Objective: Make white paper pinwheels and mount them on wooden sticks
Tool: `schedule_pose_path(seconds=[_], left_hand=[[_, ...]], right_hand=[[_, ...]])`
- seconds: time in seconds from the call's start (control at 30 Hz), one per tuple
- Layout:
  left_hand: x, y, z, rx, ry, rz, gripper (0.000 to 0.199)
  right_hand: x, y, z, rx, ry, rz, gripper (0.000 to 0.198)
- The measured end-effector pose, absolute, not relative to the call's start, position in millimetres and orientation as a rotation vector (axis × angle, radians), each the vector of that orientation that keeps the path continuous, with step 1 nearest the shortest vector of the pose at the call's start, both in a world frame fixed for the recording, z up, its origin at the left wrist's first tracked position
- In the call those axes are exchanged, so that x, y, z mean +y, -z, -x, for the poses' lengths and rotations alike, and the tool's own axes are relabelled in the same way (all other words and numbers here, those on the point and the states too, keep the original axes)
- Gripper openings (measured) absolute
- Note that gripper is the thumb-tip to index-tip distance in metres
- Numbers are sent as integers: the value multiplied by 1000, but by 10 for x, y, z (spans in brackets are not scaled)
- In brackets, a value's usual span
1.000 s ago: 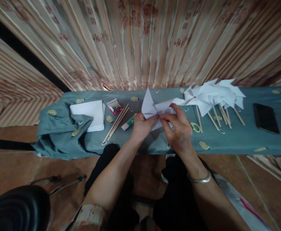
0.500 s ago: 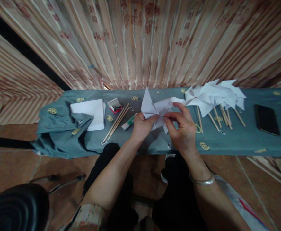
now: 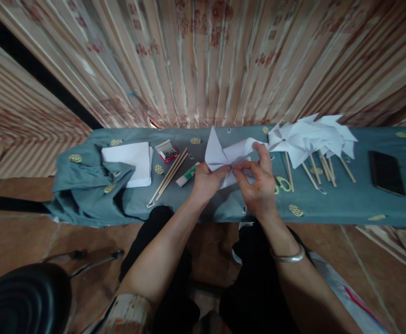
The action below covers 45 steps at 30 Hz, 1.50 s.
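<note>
A white paper pinwheel (image 3: 214, 147), partly folded, is held above the table between both hands. My left hand (image 3: 206, 181) grips its left side, thumb pressed across the paper near the middle. On the right, my right hand (image 3: 256, 183) pinches the paper close to the centre with thumb and index finger, another finger raised by a curled flap. Whether a pin sits in that pinch is hidden. Just left of my left hand lies a glue stick (image 3: 188, 175). Scissors with green handles (image 3: 283, 183) lie beside my right hand, partly covered by it.
Several finished pinwheels (image 3: 314, 139) on sticks overlap at the right, with a black phone (image 3: 386, 172) beyond them. Leftward lie loose wooden sticks (image 3: 170, 176), a small red box of pins (image 3: 167, 152) and stacked white paper (image 3: 129, 162). A black stool (image 3: 25, 297) stands at lower left.
My right hand has moved slightly left and down, its pinch now closer to the pinwheel's centre. More of the scissors shows beside it. My left hand keeps its grip.
</note>
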<state>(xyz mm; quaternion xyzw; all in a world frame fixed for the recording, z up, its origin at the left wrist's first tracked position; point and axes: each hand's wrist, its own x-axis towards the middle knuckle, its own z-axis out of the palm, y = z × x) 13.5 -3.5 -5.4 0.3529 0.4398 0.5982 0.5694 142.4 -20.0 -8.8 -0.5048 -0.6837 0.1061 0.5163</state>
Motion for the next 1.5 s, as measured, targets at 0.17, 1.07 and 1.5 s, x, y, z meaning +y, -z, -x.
schedule_pose_path(seconds=[0.17,1.07,1.5], left_hand=[[-31,59,-121,1011,-1398,-844,7],[-28,128,-43,1036,-1356,-1028,14],[-22,122,-32,1034,-1331,-1025,14]], right_hand=[[-189,100,-1431,-1617,-303,1231,8],[-141,103,-1497,-1586,-538,1251,8],[-130,119,-1500,-1542,-614,1235,10]])
